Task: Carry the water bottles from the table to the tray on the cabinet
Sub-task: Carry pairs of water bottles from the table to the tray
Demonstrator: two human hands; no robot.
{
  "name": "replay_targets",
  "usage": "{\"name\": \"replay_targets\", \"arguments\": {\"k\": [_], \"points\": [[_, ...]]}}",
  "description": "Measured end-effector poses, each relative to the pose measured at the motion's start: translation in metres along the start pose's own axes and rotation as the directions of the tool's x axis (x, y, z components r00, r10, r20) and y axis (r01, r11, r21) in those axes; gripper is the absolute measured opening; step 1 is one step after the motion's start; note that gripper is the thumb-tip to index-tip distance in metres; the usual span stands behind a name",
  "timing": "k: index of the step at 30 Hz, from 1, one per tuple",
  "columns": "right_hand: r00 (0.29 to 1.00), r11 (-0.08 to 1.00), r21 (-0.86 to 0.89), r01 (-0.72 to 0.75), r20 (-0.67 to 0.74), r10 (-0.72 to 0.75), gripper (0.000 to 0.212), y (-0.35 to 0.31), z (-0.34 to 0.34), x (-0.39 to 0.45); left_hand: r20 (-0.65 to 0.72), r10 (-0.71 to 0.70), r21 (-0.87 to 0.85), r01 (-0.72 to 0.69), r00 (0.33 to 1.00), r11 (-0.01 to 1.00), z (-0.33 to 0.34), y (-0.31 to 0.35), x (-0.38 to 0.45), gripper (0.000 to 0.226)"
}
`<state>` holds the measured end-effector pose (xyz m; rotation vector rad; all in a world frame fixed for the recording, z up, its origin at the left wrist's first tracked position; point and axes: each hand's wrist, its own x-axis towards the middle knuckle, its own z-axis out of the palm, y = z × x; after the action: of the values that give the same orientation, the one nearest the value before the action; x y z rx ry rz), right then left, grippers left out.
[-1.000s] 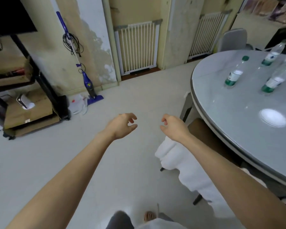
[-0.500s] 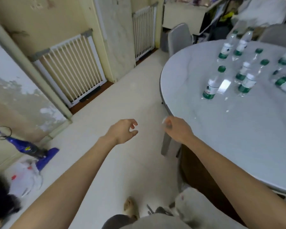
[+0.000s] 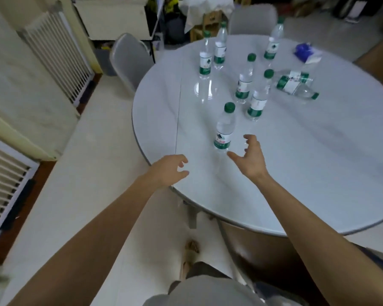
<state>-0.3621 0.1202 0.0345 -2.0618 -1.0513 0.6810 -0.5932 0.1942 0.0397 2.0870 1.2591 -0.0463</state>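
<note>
Half a second back both hands hung off the table [image 3: 318,168]; now right hand [image 3: 251,159], fingers spread, nears the closest bottle [image 3: 224,131] by the near-left edge. Left hand [image 3: 167,170] loosely curled, empty.

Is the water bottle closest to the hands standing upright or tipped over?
Upright. The nearest bottle stands on its base on the table, green cap on top; the right hand reaches beside it, not touching.
</note>
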Motion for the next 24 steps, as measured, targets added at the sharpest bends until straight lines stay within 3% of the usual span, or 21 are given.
{"name": "replay_targets", "arguments": {"k": [5, 10, 13, 17, 21, 24], "points": [[0.989, 0.987, 0.148, -0.058, -0.127, 0.077, 0.095, -0.017, 0.024, 0.058, 0.051, 0.048, 0.046, -0.050, 0.998, 0.998, -0.039, -0.017, 0.079, 0.041], [0.965, 0.939, 0.288, -0.188, -0.126, 0.232, 0.105, -0.018, 0.053, 0.101, 0.114, 0.140, 0.062, -0.148, 0.983, 0.987, -0.061, -0.020, 0.165, 0.040], [0.956, 0.916, 0.344, -0.209, -0.126, 0.265, 0.096, -0.019, 0.066, 0.122, 0.178, 0.217, 0.049, -0.229, 0.960, 0.972, -0.068, -0.014, 0.219, 0.044], [0.928, 0.900, 0.361, -0.246, -0.181, 0.326, 0.065, -0.024, 0.065, 0.149, 0.273, 0.304, 0.044, -0.328, 0.913, 0.944, -0.077, 0.006, 0.284, 0.050], [0.825, 0.800, 0.535, -0.273, -0.297, 0.480, 0.059, -0.023, 0.056, 0.161, 0.352, 0.380, -0.002, -0.405, 0.856, 0.914, -0.074, 0.043, 0.340, 0.059], [0.762, 0.760, 0.604, -0.240, -0.367, 0.533, 0.056, -0.027, 0.039, 0.166, 0.353, 0.413, -0.132, -0.392, 0.840, 0.910, -0.051, 0.085, 0.371, 0.075]]}}
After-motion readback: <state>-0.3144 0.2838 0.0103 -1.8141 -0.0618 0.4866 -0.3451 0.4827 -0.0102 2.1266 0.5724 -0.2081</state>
